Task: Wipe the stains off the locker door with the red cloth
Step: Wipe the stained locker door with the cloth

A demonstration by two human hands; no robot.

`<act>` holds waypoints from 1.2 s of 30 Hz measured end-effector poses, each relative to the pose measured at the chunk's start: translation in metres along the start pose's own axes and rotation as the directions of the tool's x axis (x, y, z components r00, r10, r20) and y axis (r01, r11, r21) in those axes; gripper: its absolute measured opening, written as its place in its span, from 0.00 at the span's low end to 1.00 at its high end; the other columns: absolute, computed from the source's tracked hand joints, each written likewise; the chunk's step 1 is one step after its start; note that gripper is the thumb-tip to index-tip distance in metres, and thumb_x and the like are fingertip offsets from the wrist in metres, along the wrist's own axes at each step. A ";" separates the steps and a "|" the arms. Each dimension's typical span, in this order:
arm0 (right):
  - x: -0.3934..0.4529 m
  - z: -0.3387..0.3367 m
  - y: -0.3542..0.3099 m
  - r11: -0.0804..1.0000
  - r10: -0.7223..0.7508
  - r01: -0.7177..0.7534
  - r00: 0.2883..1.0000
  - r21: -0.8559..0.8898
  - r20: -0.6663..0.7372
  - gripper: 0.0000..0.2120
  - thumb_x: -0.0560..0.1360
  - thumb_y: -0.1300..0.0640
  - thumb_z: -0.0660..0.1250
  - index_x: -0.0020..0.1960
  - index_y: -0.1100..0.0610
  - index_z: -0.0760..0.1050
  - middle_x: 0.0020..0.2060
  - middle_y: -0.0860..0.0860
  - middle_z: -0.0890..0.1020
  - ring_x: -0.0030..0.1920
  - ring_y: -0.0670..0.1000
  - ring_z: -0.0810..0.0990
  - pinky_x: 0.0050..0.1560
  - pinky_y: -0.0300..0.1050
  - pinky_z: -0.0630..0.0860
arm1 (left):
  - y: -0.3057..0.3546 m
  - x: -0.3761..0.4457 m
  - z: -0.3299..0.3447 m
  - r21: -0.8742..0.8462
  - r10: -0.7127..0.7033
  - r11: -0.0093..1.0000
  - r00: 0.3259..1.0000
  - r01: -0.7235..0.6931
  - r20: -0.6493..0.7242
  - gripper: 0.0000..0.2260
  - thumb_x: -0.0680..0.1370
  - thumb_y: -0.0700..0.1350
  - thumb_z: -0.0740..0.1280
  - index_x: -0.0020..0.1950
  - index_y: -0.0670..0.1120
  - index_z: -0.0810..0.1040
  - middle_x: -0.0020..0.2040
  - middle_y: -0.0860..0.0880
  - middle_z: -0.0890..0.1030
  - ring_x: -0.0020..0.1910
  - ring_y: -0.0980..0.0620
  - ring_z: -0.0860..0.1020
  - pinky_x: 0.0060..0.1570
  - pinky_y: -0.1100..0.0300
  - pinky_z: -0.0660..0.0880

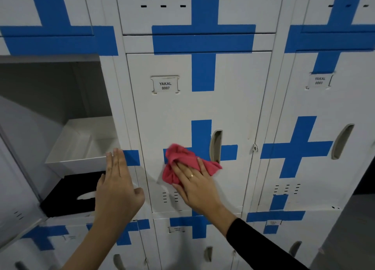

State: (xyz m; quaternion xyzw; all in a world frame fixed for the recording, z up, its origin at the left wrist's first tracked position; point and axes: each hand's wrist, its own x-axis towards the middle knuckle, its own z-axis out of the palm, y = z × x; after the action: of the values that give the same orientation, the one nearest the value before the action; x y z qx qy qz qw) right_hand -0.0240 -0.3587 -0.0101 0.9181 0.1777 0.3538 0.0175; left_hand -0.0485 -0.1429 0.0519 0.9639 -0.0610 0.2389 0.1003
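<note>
Locker door (178, 115) "YAKAL 0007" | right hand (194, 185) flat, pressing red cloth (182, 164) | left hand (118, 185) released, seemingly touching frame

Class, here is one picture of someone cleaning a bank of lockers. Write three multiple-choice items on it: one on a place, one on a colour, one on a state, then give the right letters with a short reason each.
1. Where does the red cloth lie?
A. inside the open locker
B. on the door labelled YAKAL 0007, just left of its handle recess
C. on the floor

2. What colour are the crosses on the locker doors?
A. blue
B. green
C. yellow

3. How is the locker to the left of the YAKAL 0007 door?
A. shut
B. padlocked
C. open, with a white shelf showing

Answers:
1 B: the right hand presses the cloth flat on the YAKAL 0007 door, beside the handle recess.
2 A: each cross is blue.
3 C: the open locker shows its inside and white shelf; the left hand rests flat on the frame beside it.
</note>
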 end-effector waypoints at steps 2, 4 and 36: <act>0.033 -0.021 -0.001 1.000 -0.019 0.020 0.991 0.006 -0.135 0.26 0.82 0.44 0.56 0.76 0.52 0.60 0.72 0.49 0.69 0.70 0.50 0.69 0.77 0.55 0.44 | 0.000 0.000 0.001 0.027 -0.001 1.000 1.000 0.001 0.001 0.42 0.69 0.46 0.69 0.76 0.36 0.49 0.77 0.40 0.54 0.76 0.43 0.53 0.65 0.47 0.68; 0.065 -0.049 0.008 1.000 -0.008 0.008 0.966 -0.001 -0.258 0.26 0.81 0.46 0.58 0.76 0.53 0.61 0.71 0.50 0.71 0.69 0.51 0.70 0.77 0.55 0.45 | 0.002 0.000 0.002 0.033 -0.011 0.999 1.000 0.011 0.006 0.42 0.69 0.46 0.68 0.76 0.36 0.49 0.77 0.40 0.53 0.76 0.43 0.53 0.66 0.46 0.67; -0.105 0.042 0.025 0.496 0.738 -0.590 0.673 0.637 0.049 0.35 0.74 0.27 0.42 0.76 0.43 0.43 0.74 0.40 0.54 0.74 0.45 0.58 0.71 0.43 0.53 | 0.001 0.001 0.011 -0.027 -0.021 0.999 1.000 0.021 -0.017 0.43 0.68 0.46 0.72 0.76 0.37 0.51 0.77 0.41 0.55 0.75 0.41 0.54 0.66 0.44 0.66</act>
State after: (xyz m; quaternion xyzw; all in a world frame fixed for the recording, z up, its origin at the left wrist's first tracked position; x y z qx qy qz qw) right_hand -0.0608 -0.4138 -0.1048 0.8204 -0.0883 0.3593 -0.4359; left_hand -0.0426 -0.1463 0.0435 0.9610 -0.0531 0.2452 0.1161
